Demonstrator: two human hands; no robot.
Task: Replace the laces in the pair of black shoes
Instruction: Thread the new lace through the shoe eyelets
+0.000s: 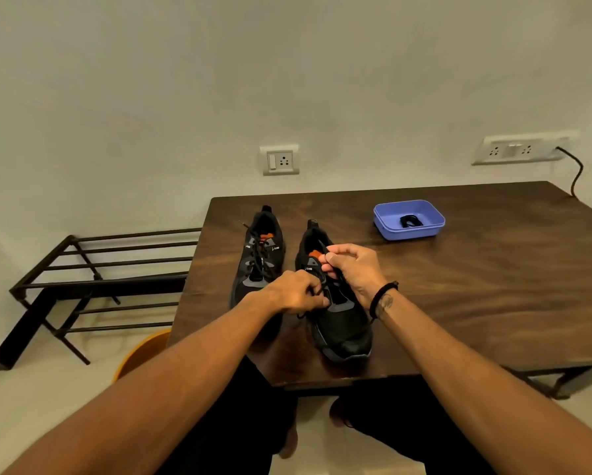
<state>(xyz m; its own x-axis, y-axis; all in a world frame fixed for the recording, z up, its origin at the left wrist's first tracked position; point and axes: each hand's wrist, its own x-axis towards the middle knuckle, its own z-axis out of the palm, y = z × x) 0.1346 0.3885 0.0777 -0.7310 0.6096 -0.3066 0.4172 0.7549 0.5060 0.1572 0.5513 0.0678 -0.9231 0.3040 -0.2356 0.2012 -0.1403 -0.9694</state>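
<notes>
On the dark brown wooden table [476,286] stand two black lace-up sports shoes with orange insoles, toes toward the person. The right-hand shoe [342,323] sits at about 6 o'clock on the tabletop, close to the near edge, probably drawn in so both hands can work on it without stretching. The left-hand shoe [258,262] stands just beside it at 9 o'clock, its own black lace [257,255] loosely threaded and untouched for now.

The left hand [294,291] is curled, its fingers bent down onto the eyelet area of the right-hand shoe and apparently pinching the shoe's black lace [332,281] low on the tongue; this grip likely steadies the shoe while the lace is worked. The right hand [353,265] is also curled, thumb and fingertips pinching the same lace higher up, near the collar (whether it is pulling the lace out or feeding it in cannot be told). A black cord bracelet [383,298] circles the right wrist.

At 1 o'clock from the shoes, well apart, a shallow blue plastic tray [390,219] holds a small coiled black lace [410,221], seemingly kept there so it stays out of the way.
</notes>
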